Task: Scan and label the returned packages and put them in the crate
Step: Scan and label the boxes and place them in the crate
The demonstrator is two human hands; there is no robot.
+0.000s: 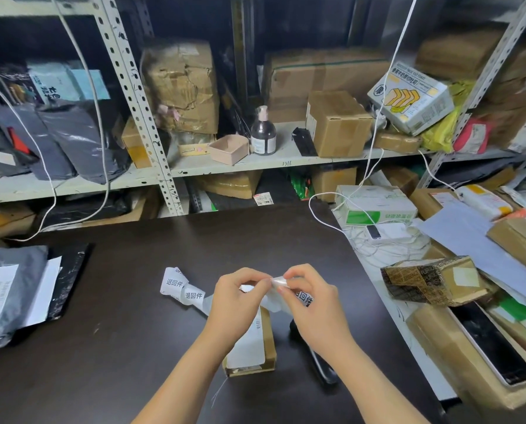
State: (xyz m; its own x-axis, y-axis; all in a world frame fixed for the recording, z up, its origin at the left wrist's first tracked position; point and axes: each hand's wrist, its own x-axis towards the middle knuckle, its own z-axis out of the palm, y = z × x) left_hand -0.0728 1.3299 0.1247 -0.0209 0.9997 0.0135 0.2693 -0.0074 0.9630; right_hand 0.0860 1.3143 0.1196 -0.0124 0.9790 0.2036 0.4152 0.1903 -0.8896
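Observation:
Over the dark table (139, 325), my left hand (235, 296) and my right hand (312, 301) both pinch one end of a white label strip (183, 289) printed with black characters. The strip trails off to the left and curls on the table. A sticker (276, 282) at that end is pinched between my fingertips. Under my hands lies a small brown cardboard package (255, 350) with a white label on top. A black handheld scanner (319, 362) lies on the table just right of the package, partly hidden by my right forearm.
Grey and black mailer bags (14, 295) sit at the table's left edge. To the right, a side bench holds a patterned box (433, 283), a brown carton with a dark tablet (494, 347), papers and white cables (387, 240). Metal shelves (255, 160) full of parcels stand behind.

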